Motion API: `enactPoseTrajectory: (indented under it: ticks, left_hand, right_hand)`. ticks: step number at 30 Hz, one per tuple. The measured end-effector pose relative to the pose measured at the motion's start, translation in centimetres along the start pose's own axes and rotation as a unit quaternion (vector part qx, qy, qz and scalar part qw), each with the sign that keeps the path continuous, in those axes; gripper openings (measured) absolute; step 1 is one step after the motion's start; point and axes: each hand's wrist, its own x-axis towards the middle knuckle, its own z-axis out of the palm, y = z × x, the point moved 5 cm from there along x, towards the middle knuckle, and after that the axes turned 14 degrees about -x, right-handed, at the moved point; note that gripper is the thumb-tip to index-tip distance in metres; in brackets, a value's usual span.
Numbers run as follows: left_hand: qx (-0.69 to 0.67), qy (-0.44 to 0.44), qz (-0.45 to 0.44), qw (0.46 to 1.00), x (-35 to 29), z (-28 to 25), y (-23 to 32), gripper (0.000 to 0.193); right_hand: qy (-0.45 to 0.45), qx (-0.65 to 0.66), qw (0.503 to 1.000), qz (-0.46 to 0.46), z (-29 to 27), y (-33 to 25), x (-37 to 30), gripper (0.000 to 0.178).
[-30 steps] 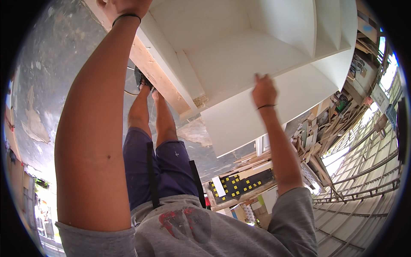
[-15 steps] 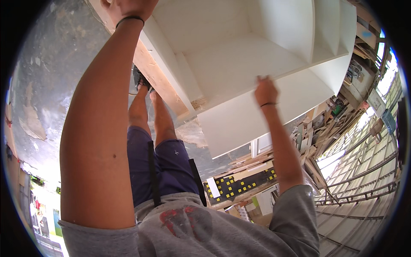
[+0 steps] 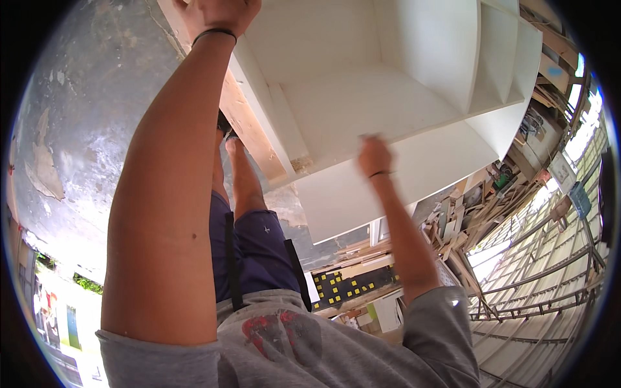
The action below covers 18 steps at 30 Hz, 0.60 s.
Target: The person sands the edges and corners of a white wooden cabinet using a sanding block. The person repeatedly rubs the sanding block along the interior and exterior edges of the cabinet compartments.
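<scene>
A large white cabinet carcass (image 3: 362, 97) with shelves and dividers lies open side up before me. Along its left edge runs a bare wooden plank (image 3: 249, 132). My left hand (image 3: 220, 14) is at the top of the picture, over the cabinet's left edge; its fingers are mostly cut off by the frame. In front of the cabinet's near edge is my right hand (image 3: 375, 156), its fingers curled closed and smeared by motion. Whatever it may hold is too blurred to make out. Each wrist wears a dark band.
Below the cabinet's near edge, a white panel (image 3: 362, 194) extends toward me. Scrap wood (image 3: 459, 210) lies piled at the right, near a metal roof frame (image 3: 543, 271). A black board with yellow squares (image 3: 343, 288) lies lower down. Stained concrete floor (image 3: 84, 129) spreads at the left.
My right hand has moved left and toward me, along the cabinet's near edge. My left hand shows a little farther right, as the whole view has shifted slightly.
</scene>
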Motion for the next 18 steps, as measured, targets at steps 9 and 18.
enactPoseTrajectory:
  ticks: [9, 18]
  left_hand:
    - [0.025, 0.011, 0.003, 1.0, 0.4, 0.1, -0.7, 0.034]
    - [0.012, -0.009, -0.013, 1.0, 0.7, 0.4, -1.2, 0.035]
  right_hand:
    - [-0.038, -0.105, 0.993, 0.027, -6.4, 6.3, 3.5, 0.019]
    - [-0.086, 0.086, 0.993, -0.009, -3.9, -5.4, -2.1, 0.031]
